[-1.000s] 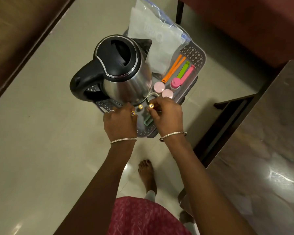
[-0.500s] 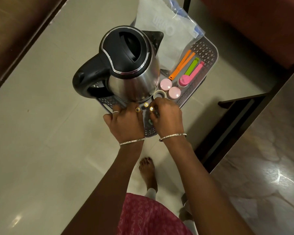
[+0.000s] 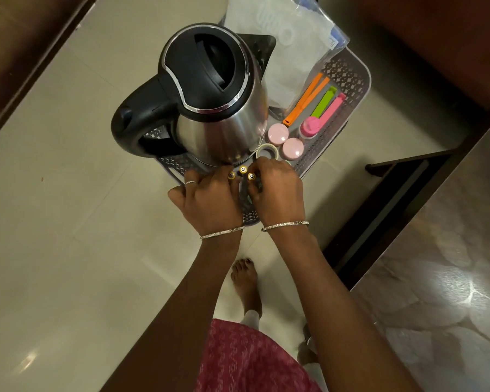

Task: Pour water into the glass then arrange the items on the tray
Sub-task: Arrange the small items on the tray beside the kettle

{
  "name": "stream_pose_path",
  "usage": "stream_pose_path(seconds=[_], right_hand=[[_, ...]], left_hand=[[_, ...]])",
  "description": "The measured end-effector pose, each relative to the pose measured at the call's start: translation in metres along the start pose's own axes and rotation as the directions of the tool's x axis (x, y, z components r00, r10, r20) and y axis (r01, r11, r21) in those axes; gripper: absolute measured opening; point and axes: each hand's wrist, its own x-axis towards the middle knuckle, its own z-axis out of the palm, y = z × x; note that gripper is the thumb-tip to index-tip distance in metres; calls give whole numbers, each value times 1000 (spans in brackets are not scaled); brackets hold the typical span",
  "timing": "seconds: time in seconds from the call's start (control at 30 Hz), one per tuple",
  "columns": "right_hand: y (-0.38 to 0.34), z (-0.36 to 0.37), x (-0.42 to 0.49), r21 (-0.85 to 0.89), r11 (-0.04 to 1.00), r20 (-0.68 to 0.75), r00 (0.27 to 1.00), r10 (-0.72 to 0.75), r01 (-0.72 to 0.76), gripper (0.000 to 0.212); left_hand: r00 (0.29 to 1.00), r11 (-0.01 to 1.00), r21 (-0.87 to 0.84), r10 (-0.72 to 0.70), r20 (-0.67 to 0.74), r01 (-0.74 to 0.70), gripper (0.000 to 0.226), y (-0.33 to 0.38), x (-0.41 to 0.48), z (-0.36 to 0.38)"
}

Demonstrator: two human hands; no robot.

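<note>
Both hands are pinching small upright batteries (image 3: 243,169) at the tray's (image 3: 348,80) near edge: left hand (image 3: 210,199) and right hand (image 3: 277,190) fingertips closing round them, just before the kettle (image 3: 218,108)

The kettle (image 3: 210,108) is steel with a black lid, the tray (image 3: 348,77) grey lattice; clips (image 3: 306,99) are orange, green and pink, and the garment (image 3: 246,360) maroon zigzag.

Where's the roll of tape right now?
The roll of tape sits in the tray, against the kettle base's right side, beside two pink round lids, just beyond the right hand.
</note>
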Motion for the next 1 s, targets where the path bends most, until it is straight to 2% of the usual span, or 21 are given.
stream_pose_path(seconds=[0.23, 0.4, 0.8, 1.0], right_hand=[[-2, 2, 0, -10, 1000, -16, 1000, -4, 4, 19], [-3, 2, -1, -8, 1000, -49, 999, -17, 17, 20], [-2, 4, -1, -36, 999, -26, 1000, -5, 4, 24], [1, 2, -1, -27, 1000, 13, 1000, 1, -1, 27]], left_hand=[[999, 999, -26, 33, -29, -34, 10, -2, -3, 6], [999, 998, -48, -34, 38, 36, 16, -4, -5, 12], [998, 998, -49, -40, 57, 43, 21, -5, -6, 16], [988, 996, -62, -59, 143, 69, 26, -6, -6, 12]])
